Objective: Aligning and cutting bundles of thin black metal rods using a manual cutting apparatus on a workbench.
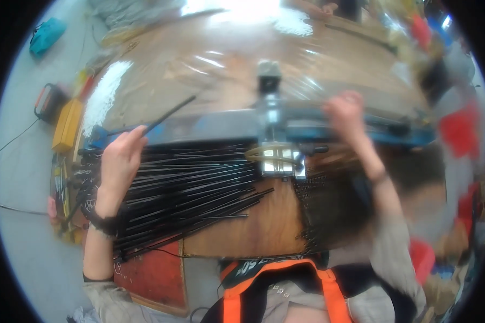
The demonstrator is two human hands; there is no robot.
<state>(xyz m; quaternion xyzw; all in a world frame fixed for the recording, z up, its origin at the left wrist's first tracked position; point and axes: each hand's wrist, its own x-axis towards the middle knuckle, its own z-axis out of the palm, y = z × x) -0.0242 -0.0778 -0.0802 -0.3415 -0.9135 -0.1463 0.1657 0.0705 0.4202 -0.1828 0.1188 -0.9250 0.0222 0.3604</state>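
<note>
My left hand (123,160) is closed round a thin black rod (171,114), which slants up and to the right over a long blue-grey metal rail (213,126). Below that hand a spread of similar black rods (199,185) lies on the wooden table. At the middle of the rail stands a metal fixture (272,116) with a block and a yellowish tube at its near end. My right hand (346,116) is over the rail's right part, blurred, its fingers curled in; whether anything is in them cannot be made out.
Clear plastic sheeting covers the table's (231,234) far side. A dark blurred heap (339,204) lies right of the fixture. At left are a yellow box (67,125), a black-and-red case (47,102) and a teal bag (47,36). A red board (153,280) is below the near edge.
</note>
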